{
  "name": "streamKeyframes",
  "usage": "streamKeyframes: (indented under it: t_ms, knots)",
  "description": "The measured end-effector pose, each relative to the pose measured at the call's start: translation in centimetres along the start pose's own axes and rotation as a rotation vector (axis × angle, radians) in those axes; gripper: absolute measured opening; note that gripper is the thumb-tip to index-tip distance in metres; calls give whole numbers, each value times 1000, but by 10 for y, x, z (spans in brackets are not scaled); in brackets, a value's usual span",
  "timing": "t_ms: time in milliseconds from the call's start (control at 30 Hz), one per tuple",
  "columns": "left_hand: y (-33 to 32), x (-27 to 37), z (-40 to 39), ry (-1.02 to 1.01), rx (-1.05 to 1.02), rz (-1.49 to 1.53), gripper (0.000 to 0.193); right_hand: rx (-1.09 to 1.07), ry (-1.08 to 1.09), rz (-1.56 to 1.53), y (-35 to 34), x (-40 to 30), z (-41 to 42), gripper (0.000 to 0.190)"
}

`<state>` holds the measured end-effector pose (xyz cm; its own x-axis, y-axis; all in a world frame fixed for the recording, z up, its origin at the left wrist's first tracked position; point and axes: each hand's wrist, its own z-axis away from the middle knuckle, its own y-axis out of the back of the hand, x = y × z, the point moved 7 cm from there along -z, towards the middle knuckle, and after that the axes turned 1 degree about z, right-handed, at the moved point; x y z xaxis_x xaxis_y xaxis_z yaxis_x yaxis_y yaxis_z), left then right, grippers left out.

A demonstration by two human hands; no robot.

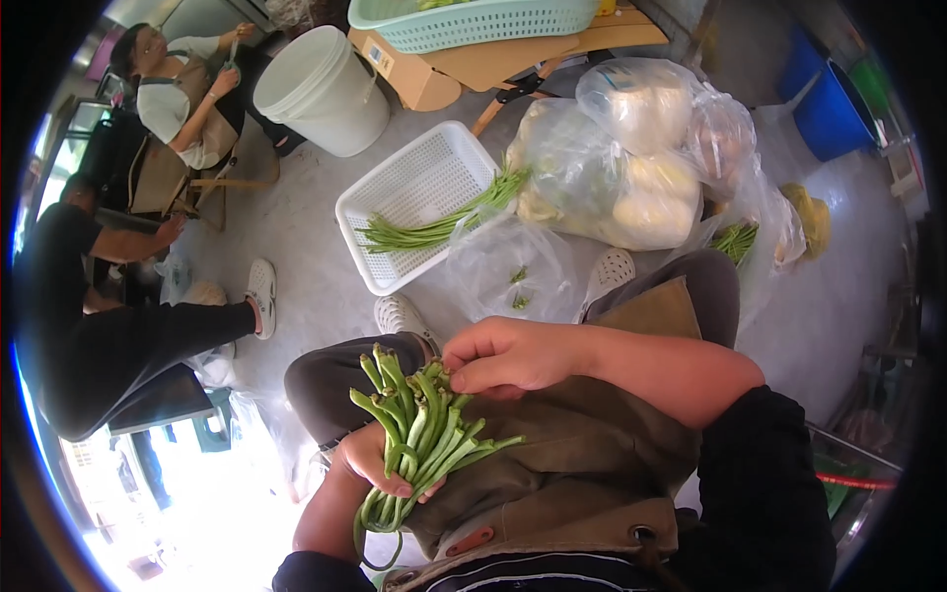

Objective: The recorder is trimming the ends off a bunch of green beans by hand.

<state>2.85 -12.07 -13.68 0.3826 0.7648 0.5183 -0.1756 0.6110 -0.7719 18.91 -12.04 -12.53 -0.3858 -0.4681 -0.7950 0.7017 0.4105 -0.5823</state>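
A bunch of green long beans (422, 422) is gripped above my lap in my left hand (366, 455), with its cut or stem ends fanned upward and some beans looped below. At the top right of the bunch, my right hand (510, 359) pinches a bean end between thumb and fingers; the fingertips are partly hidden. Beyond my knees lies a white perforated plastic basket (414, 159), with more long beans (436, 226) across its near end. A clear plastic bag (481, 274) spread on the floor beside it carries a few small green scraps (520, 302).
Filled clear plastic bags (607, 170) stand ahead to the right. A white bucket (325, 92) is ahead left, near a light-green basket (481, 26) on cardboard. Blue buckets (832, 111) stand far right. Two people sit at left, one with an outstretched leg (170, 325).
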Motion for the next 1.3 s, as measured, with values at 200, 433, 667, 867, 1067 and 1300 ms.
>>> streamKeyframes:
  t_ms: [200, 433, 667, 867, 1067, 1300]
  knots:
    - [1, -2, 0, -23, -174, -126, 51, -113, -197, -61, 3, 25, 8, 13]
    - [8, -3, 3, 0, -93, -52, 56, -195, -107, 511, -5, 14, 16, 23]
    - [3, 4, -3, 33, 45, -115, 60, 99, -27, 993, 0, 21, 3, 21]
    - [12, -2, -2, 103, -14, -193, 44, 466, 117, 1110, 41, 55, -34, 24]
    - [5, 7, 2, 16, -403, -368, 29, 591, -36, 40, 145, 61, -37, 28]
    - [13, 4, 16, 16, -403, -321, 29, 839, -192, 836, 259, 84, -58, 32]
